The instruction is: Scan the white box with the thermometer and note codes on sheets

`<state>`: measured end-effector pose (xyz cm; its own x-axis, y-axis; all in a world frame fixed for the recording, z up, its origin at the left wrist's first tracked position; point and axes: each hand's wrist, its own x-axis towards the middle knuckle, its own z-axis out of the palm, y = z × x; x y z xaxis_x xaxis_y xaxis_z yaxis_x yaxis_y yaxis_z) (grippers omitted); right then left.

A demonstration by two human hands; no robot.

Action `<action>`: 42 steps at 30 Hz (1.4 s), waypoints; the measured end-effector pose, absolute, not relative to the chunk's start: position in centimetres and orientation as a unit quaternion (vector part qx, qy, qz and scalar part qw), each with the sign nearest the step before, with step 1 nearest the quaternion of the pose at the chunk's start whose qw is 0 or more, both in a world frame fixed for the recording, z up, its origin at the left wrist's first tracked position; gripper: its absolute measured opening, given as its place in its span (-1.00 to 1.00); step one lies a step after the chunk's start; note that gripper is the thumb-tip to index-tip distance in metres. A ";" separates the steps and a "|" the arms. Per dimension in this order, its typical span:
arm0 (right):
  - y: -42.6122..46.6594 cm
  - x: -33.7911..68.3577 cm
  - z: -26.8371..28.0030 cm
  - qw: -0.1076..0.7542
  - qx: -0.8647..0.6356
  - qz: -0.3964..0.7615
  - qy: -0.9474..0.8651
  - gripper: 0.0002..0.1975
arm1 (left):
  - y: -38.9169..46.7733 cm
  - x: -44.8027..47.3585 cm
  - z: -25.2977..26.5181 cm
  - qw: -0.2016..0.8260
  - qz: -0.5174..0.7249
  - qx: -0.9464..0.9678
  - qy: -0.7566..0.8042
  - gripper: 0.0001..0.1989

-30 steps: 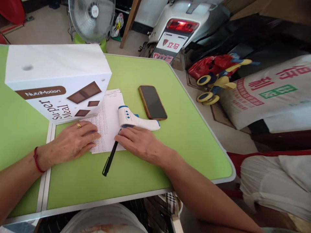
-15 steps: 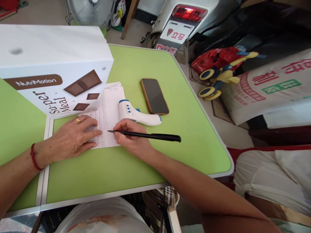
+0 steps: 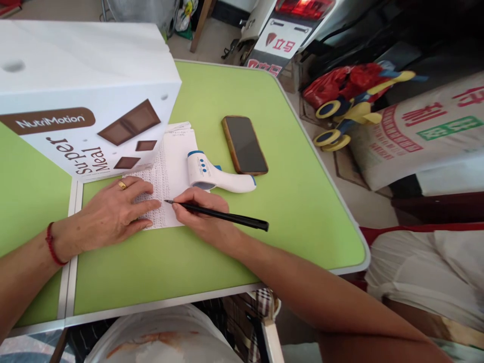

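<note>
A black pen point(image 3: 227, 215) is pinched in my right hand point(image 3: 204, 214), its tip at the handwritten lines on a sheet of paper point(image 3: 177, 166). My left hand point(image 3: 117, 212) lies with fingers spread on the lower left part of the sheet, a ring on one finger. Dense small writing covers the left of the paper; the right part is blank except near its top. Just beyond my right hand, a white and blue infrared thermometer point(image 3: 219, 176) rests partly on the paper. Part of the sheet is hidden by my hands and the box.
A large white NutriMotion box point(image 3: 124, 96) stands on the green table point(image 3: 302, 222) at the left. A phone point(image 3: 245, 143) lies beyond the thermometer. Past the table are a scooter's rear point(image 3: 282, 43), a yellow and blue toy point(image 3: 342, 118) and a printed sack point(image 3: 423, 131).
The pen has tilted, its back end dropping lower and leftward, and its tip is slightly farther left. My left hand stays on the paper. The view has shifted a little.
</note>
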<state>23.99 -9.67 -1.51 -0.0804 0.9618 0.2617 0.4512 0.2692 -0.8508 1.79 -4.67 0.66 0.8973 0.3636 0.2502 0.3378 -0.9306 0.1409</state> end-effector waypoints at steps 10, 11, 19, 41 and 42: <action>-9.7 24.0 -1.2 0.404 -0.540 0.285 -0.681 -0.89 | -4.7 1.9 0.6 0.060 0.139 0.971 0.183 -0.74; -9.7 24.0 -1.2 0.405 -0.540 0.288 -0.680 -0.89 | -4.7 1.8 0.6 0.059 0.138 0.971 0.185 -0.73; -9.7 23.9 -1.5 0.423 -0.532 0.299 -0.670 -0.90 | -4.7 1.7 0.6 0.054 0.134 0.972 0.185 -0.73; -9.6 24.1 -1.3 0.411 -0.542 0.306 -0.666 -0.91 | -4.7 1.7 0.7 0.056 0.134 0.972 0.184 -0.73; -9.6 24.1 -1.3 0.408 -0.543 0.305 -0.667 -0.92 | -4.7 1.7 0.7 0.056 0.134 0.972 0.184 -0.73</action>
